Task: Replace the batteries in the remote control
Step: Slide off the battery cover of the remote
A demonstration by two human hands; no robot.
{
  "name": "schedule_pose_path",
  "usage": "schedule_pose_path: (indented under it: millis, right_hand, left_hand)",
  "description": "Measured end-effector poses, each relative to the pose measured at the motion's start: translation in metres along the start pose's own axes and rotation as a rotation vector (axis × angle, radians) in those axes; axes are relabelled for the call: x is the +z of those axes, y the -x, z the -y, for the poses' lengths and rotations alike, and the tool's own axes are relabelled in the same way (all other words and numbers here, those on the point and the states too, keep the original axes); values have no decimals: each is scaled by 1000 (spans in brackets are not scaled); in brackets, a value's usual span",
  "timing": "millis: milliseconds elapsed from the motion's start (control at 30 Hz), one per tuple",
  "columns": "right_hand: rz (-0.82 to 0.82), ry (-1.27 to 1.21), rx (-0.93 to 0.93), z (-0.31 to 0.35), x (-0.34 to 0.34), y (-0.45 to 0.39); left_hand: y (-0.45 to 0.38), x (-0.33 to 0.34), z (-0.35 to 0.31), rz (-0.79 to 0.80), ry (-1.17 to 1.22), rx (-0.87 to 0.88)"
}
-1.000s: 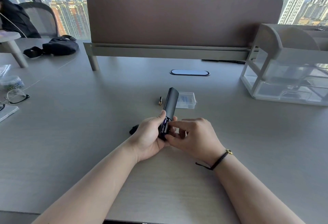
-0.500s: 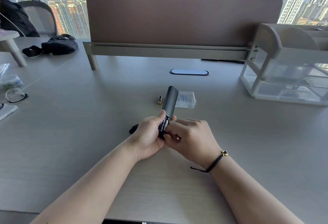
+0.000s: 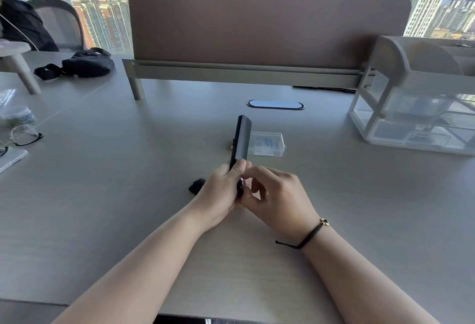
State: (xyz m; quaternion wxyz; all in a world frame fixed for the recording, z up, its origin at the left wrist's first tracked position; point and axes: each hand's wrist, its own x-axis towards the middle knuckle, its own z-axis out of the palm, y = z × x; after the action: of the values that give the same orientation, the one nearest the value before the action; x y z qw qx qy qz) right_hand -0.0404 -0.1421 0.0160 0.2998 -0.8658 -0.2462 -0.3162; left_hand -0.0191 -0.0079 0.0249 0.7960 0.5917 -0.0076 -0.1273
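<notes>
- Head view, nearest to you: your two forearms reach in over the grey desk (image 3: pixel 108 195), and a black cord bracelet (image 3: pixel 309 235) sits on your right wrist.
- Your left hand (image 3: pixel 218 195) grips the lower end of the black remote control (image 3: pixel 241 138), thumb laid against its near face; the remote tilts up and away from you, its far end clear of the desk.
- Your right hand (image 3: pixel 277 195) is curled at that same lower end, fingertips pinching at the remote's base; what they pinch is too hidden to tell.
- Just left of your left hand, a small black piece (image 3: pixel 196 185) lies on the desk.
- Behind the remote, a loose battery (image 3: pixel 232 146) shows at its left edge, and a clear plastic box (image 3: pixel 268 143) lies just to its right.
- Farther out: eyeglasses (image 3: pixel 21 137) at far left, a clear organiser (image 3: pixel 416 107) at right, a black pouch (image 3: pixel 84 64) and the brown divider panel (image 3: pixel 267 25).
</notes>
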Motion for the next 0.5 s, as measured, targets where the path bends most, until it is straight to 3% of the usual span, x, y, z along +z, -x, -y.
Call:
schedule_pose_path:
  millis: [200, 300, 400, 500]
  right_hand:
    - [106, -161, 192, -11, 5, 1]
    - [128, -202, 280, -18, 6, 1]
    - [225, -187, 368, -22, 5, -1]
    - [293, -72, 369, -22, 7, -2]
  left_hand:
    - [-3, -3, 3, -104, -252, 68]
    - [-4, -7, 4, -119, -479, 190]
    - [0, -9, 7, -141, -737, 321]
    - [0, -10, 10, -143, -836, 397]
